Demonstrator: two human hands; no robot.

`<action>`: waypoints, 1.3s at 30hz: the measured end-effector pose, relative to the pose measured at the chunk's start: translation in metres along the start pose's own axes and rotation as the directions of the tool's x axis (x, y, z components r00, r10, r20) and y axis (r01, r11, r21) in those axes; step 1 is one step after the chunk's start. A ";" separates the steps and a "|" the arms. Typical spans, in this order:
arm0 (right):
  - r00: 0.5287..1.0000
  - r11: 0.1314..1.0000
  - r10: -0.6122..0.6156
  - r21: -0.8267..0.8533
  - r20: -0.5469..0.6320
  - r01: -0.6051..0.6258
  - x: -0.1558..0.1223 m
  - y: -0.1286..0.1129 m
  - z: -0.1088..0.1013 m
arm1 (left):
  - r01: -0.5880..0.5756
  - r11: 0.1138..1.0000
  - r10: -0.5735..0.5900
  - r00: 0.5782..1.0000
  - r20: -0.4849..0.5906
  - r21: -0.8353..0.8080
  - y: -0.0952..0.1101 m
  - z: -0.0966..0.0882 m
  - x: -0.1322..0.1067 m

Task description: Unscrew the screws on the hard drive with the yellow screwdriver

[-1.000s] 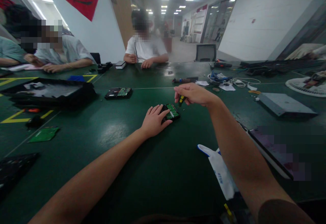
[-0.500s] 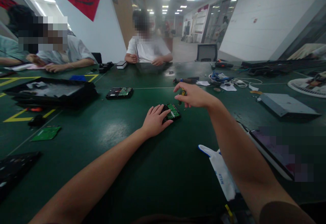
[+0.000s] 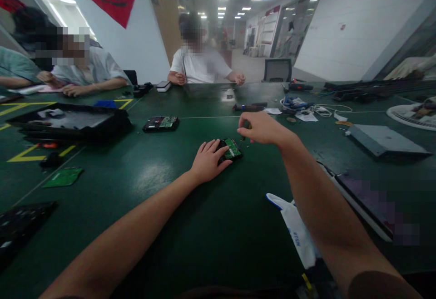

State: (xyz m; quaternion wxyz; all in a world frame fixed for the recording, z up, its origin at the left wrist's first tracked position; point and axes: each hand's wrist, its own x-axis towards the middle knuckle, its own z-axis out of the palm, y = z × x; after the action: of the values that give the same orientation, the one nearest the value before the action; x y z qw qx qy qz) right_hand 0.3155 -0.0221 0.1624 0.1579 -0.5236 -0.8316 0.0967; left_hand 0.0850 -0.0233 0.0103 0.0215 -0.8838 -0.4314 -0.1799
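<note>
A hard drive (image 3: 233,149), its green circuit board facing up, lies on the green table. My left hand (image 3: 208,159) rests over its left part with the fingers spread and the thumb at the near edge. Just past the drive's right side, my right hand (image 3: 260,127) is closed around a small screwdriver (image 3: 245,130) with a dark and yellow handle. The shaft points down close to the drive's far right corner; I cannot tell whether the tip touches it. Several tiny bits, perhaps screws, lie beside it.
Another hard drive (image 3: 161,124) lies at the far left, near stacked black trays (image 3: 68,122). A loose green circuit board (image 3: 63,177) is at left. A white glove (image 3: 298,228), a grey metal box (image 3: 386,140) and tangled cables (image 3: 296,104) are at right. Other people sit across the table.
My right hand has drawn its fingers in around the screwdriver, which now stands more upright by the drive. My left hand stays put. The person opposite has moved one hand outward.
</note>
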 end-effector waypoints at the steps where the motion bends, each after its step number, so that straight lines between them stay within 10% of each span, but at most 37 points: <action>1: 1.000 0.999 0.003 -0.038 -0.019 -0.004 0.000 -0.001 0.000 | 0.003 1.000 -0.003 1.000 0.000 0.001 0.000 0.000 0.000; 12: 1.000 0.996 -0.011 0.089 -0.016 0.012 0.001 0.003 0.004 | 0.007 1.000 -0.007 1.000 -0.001 0.008 0.000 0.001 0.001; 22: 0.989 0.989 -0.146 -0.029 -0.030 0.145 0.002 0.002 0.002 | 0.006 1.000 -0.006 1.000 0.001 0.008 0.001 0.000 0.001; 39: 1.000 0.950 -0.001 -0.313 0.004 0.002 -0.003 -0.006 -0.001 | 0.003 1.000 -0.003 1.000 -0.012 0.027 0.001 0.002 0.000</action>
State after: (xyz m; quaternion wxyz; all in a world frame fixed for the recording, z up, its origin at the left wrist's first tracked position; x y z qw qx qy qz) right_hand 0.3120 -0.0272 0.1652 0.0713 -0.5413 -0.8370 -0.0356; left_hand 0.0861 -0.0232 0.0081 0.0359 -0.8817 -0.4349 -0.1795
